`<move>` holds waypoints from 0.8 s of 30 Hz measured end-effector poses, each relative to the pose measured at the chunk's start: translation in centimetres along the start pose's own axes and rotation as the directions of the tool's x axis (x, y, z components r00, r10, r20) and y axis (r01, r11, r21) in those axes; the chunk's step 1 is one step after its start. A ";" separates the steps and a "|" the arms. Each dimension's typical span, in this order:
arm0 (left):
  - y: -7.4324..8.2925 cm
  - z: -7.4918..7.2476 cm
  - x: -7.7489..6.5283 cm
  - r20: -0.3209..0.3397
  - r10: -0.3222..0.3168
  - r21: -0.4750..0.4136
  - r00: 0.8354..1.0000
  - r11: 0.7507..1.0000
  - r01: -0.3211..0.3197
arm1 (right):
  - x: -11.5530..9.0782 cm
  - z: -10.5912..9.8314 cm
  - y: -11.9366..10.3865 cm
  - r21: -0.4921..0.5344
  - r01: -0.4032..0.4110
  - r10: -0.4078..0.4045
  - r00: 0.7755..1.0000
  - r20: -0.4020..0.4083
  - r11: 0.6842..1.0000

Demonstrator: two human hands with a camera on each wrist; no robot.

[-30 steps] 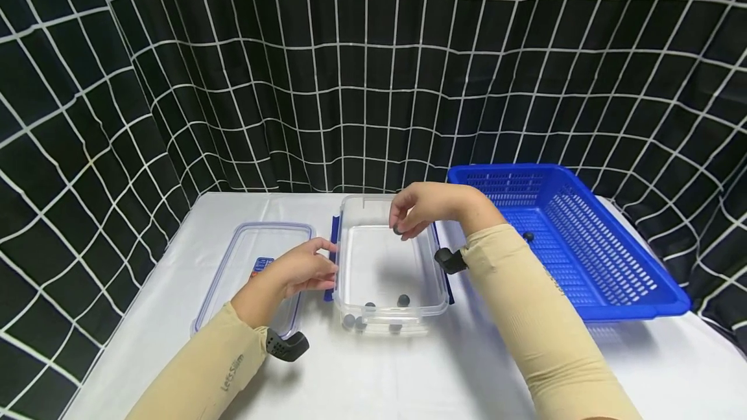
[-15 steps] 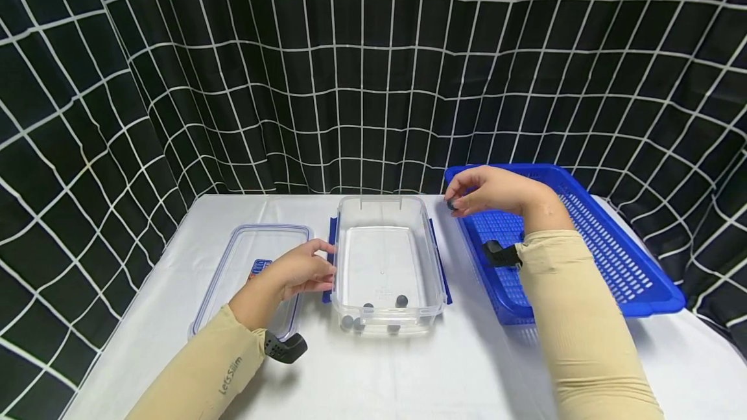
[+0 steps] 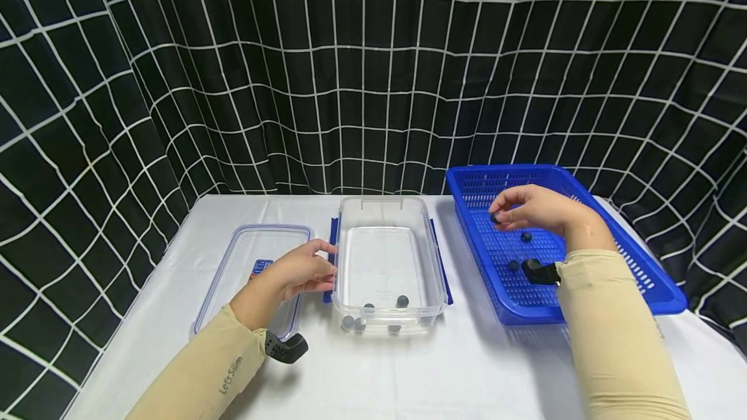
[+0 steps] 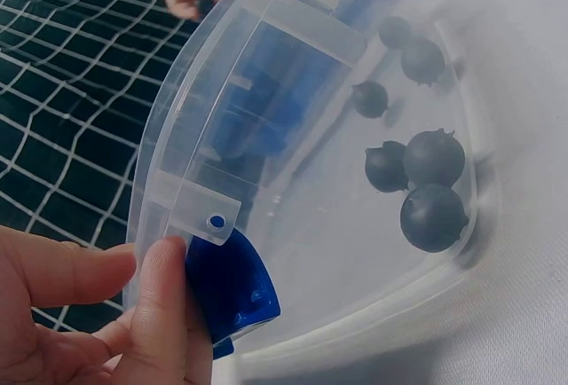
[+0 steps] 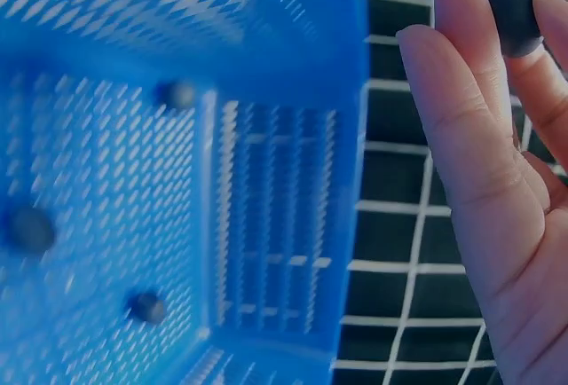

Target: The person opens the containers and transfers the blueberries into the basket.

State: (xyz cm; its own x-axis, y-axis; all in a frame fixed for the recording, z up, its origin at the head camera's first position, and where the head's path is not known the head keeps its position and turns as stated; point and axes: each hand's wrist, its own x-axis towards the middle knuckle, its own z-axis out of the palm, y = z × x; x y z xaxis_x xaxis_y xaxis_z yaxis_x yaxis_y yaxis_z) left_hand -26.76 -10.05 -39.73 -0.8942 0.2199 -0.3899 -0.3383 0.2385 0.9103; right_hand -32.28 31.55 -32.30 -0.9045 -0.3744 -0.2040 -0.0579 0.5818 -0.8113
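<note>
My right hand [image 3: 533, 209] is above the blue basket [image 3: 496, 290], pinching a blueberry [image 5: 515, 14] between thumb and fingertips. More blueberries [image 3: 526, 236] lie on the basket floor; the right wrist view shows three small dark ones, slightly blurred. My left hand [image 3: 306, 268] is at the left side of a clear plastic box [image 3: 382, 251], with fingers and thumb gripping its edge by the blue latch [image 4: 232, 287]. Inside the box, several blueberries [image 4: 435, 159] with small crowns gather at the near end.
The box's clear lid [image 3: 251, 229] lies on the white table [image 3: 373, 381] to the left, partly behind my left forearm. A black curtain [image 3: 373, 83] with a white grid hangs behind and at both sides. The basket's raised rim stands right of the box.
My right hand has travelled right with the blueberry, from above the plastic box across to above the basket. The left hand stays at the box's left side.
</note>
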 end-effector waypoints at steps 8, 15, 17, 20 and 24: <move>0.0 0.0 0.0 0.001 -0.004 0.004 1.000 1.000 0.004 | -1.0 -1.0 3.3 0.046 -0.052 0.052 0.999 0.003 0.998; -0.1 0.0 0.3 0.000 -0.004 -0.008 1.000 1.000 0.004 | -1.1 -1.9 5.6 0.079 -0.101 0.103 0.994 -0.026 0.992; -0.2 0.0 0.3 0.001 -0.005 -0.006 1.000 1.000 0.005 | -1.1 -2.1 6.2 0.090 -0.116 0.117 0.993 -0.013 0.989; -0.2 0.0 0.3 0.003 -0.006 -0.009 1.000 1.000 0.006 | -1.2 -2.2 6.9 0.102 -0.140 0.140 0.990 0.008 0.985; -0.3 0.0 0.3 0.000 -0.003 -0.010 1.000 1.000 0.003 | -1.2 -2.2 7.5 0.127 -0.151 0.149 0.989 0.023 0.980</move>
State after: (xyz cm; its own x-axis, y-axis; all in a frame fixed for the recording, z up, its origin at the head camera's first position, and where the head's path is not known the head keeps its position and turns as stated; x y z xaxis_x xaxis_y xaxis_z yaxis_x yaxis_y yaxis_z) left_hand -26.90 -10.03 -40.10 -0.8932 0.2197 -0.3924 -0.3437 0.2295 0.9106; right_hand -32.55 37.97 -36.94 -0.8930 -0.3005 -0.3352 0.1331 0.5351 -0.8342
